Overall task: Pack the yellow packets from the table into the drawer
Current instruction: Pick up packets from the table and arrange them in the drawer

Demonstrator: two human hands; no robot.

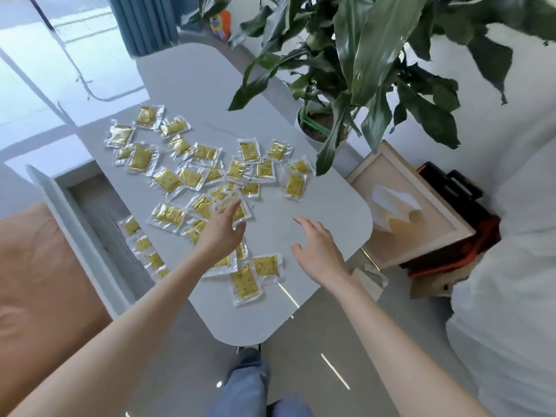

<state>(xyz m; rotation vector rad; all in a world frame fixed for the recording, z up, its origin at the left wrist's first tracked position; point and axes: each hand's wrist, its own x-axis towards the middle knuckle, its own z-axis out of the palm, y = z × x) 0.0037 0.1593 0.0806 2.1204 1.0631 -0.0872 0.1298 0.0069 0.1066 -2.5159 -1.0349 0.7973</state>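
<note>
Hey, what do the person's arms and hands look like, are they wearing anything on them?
The left forearm and right forearm are bare to the picture's edge, no sleeves in view. The left hand and right hand wear no gloves; no ring, watch or bracelet is visible.

Strong daylight enters from the upper left of the frame and washes out the floor (27, 70) there. The pale table (192, 85) is evenly bright, with only faint, soft shadows. Thin glare streaks cross the glossy floor at lower centre. Wide-angle distortion bends the edges, and the plant leaves (376, 40) at the top look soft.
</note>
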